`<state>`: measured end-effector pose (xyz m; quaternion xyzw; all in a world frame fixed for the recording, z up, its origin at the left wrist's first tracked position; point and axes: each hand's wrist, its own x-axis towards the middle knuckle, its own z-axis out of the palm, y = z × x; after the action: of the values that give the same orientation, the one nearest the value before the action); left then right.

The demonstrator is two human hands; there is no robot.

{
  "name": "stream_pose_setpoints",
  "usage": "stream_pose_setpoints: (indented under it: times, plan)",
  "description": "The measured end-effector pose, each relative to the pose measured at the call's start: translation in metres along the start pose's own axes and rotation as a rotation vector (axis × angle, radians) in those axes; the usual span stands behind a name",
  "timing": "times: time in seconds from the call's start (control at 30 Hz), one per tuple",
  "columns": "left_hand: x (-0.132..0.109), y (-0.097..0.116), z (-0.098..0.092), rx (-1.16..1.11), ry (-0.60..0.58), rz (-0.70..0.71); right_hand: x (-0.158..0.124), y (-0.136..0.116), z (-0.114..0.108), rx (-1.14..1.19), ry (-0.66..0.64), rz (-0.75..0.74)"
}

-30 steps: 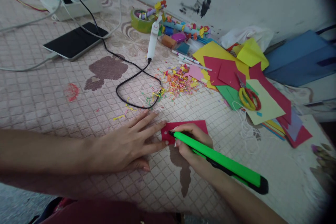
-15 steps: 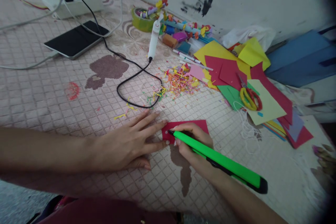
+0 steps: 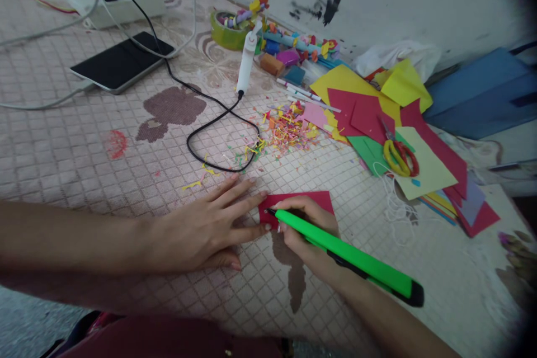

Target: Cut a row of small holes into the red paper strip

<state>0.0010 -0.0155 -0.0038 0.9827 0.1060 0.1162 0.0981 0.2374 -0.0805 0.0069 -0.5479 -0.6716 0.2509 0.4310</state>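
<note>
A small red paper piece [image 3: 318, 200] lies on the quilted pink cloth [image 3: 126, 173] near the front. My left hand [image 3: 205, 229] lies flat with fingers stretched out, its fingertips pressing the paper's left edge. My right hand [image 3: 308, 229] is closed round a bright green utility knife [image 3: 348, 254]. The knife's dark tip rests on the paper's left part, close to my left fingertips. The knife's body runs back to the right over my wrist.
Coloured paper sheets [image 3: 369, 106] with yellow-red scissors [image 3: 400, 158] lie at the right. Paper scraps [image 3: 285, 126], a white glue pen [image 3: 245, 64] with its black cable, a green tape roll [image 3: 224, 33], a dark phone [image 3: 121, 61] and a power strip [image 3: 121, 5] sit behind.
The knife has tilted a little lower at its rear end. Both hands stay on the red paper.
</note>
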Motion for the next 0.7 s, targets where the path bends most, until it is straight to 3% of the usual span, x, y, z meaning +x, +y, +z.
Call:
stream_pose_setpoints:
  times: [0.47,0.7]
  plan:
    - [0.0001,-0.0011,-0.0003,-0.019,0.018,0.018,-0.0007,0.0016,0.0,-0.005,0.005,0.013]
    - [0.0016,-0.0008,0.0015,-0.003,0.016,0.023,-0.0033,0.001,-0.0026,0.079,0.014,0.092]
